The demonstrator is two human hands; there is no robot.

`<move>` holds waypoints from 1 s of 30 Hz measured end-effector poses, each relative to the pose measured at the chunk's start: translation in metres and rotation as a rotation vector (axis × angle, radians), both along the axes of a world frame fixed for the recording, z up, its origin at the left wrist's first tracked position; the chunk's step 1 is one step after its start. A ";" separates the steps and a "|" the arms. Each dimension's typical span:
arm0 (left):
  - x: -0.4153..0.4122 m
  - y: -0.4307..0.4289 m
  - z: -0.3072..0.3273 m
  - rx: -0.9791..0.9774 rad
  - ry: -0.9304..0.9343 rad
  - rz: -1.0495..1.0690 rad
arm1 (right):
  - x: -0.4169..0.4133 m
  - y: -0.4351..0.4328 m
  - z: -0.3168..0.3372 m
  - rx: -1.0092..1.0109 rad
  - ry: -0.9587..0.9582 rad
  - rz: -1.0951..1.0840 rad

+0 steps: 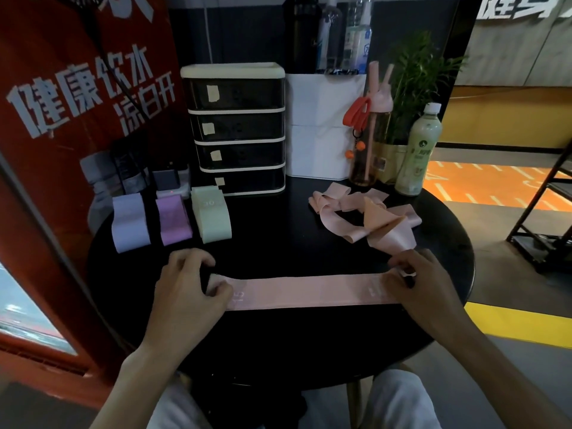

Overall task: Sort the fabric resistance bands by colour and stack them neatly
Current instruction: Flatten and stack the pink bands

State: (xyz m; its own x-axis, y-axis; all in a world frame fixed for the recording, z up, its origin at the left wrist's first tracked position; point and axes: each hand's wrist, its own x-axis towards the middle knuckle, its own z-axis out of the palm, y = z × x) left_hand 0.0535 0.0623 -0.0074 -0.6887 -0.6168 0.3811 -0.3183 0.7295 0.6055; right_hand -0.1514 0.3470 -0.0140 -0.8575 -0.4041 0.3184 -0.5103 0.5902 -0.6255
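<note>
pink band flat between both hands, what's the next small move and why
Probably fold it: bring the end in the right hand over to the left hand. The pink band lies flat on the table, pinched at each end, while the lavender bands, purple bands and green bands sit folded at the left.

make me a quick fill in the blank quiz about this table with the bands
1. The left hand and right hand hold the two ends of a flat ____ band.
2. The loose bands lie in a pile on the person's ____ side of the table.
3. The purple stack sits between the lavender stack and the ____ stack.
4. The drawer unit behind the stacks has ____ drawers.
Missing words: pink; right; green; four.
</note>
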 end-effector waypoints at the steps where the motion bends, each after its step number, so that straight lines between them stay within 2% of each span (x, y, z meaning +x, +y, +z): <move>1: -0.002 0.005 0.002 -0.098 0.018 0.008 | 0.000 0.000 -0.001 -0.005 0.007 -0.002; 3: -0.010 0.022 0.009 -0.309 0.045 -0.068 | 0.000 0.000 -0.002 -0.011 0.025 0.002; 5: -0.026 0.042 0.012 -0.380 0.017 -0.213 | -0.001 -0.001 -0.001 -0.020 0.029 0.007; 9: -0.057 0.066 0.001 -0.283 -0.093 -0.433 | 0.000 -0.001 0.000 -0.035 0.026 0.017; 13: -0.064 0.065 -0.010 -0.294 -0.109 -0.449 | 0.000 -0.002 0.013 -0.032 0.032 0.061; 17: -0.064 0.064 -0.010 -0.308 -0.108 -0.446 | -0.023 -0.019 0.037 0.078 0.220 0.138; 22: -0.063 0.065 -0.010 -0.289 -0.102 -0.451 | -0.059 -0.051 0.055 0.659 0.474 0.243; 24: -0.063 0.065 -0.010 -0.285 -0.104 -0.453 | -0.068 -0.061 0.056 0.775 0.514 0.232; 26: -0.063 0.065 -0.009 -0.288 -0.111 -0.457 | -0.072 -0.068 0.055 0.797 0.508 0.225; 30: -0.063 0.065 -0.009 -0.279 -0.114 -0.460 | -0.079 -0.070 0.057 0.700 0.437 0.230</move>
